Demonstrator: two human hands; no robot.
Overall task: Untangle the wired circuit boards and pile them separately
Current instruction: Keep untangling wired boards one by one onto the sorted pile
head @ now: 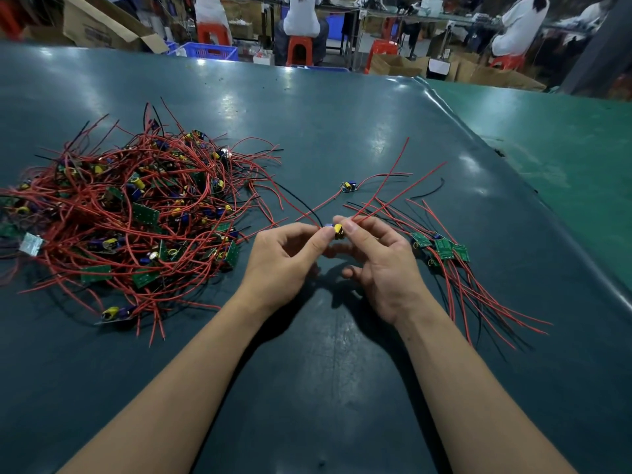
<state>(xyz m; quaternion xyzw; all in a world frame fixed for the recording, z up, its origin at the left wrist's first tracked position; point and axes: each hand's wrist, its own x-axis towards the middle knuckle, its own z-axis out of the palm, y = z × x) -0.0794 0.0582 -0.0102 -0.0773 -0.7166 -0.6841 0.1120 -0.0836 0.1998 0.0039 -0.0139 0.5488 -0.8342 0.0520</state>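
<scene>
From the head camera, a dark teal worktop (307, 124) fills the view, glossy and scuffed, with ceiling lights mirrored on it; a brighter green surface (564, 138) adjoins it on the right. Both hands meet above the worktop's middle: the left hand (284, 258) and the right hand (379, 265) each pinch one small circuit board (337, 230) between thumb and fingertips, so each grip is closed on it; its red wires (393, 179) rise away from the fingers. A large tangled heap of wired boards (136, 213) lies to the left; a small sorted pile of green boards (443, 249) lies just right of the hands; a single board (349, 187) sits beyond. Behind are cardboard boxes (99, 25), blue crates (210, 51), orange stools (300, 51) and seated people in white (521, 25).
</scene>
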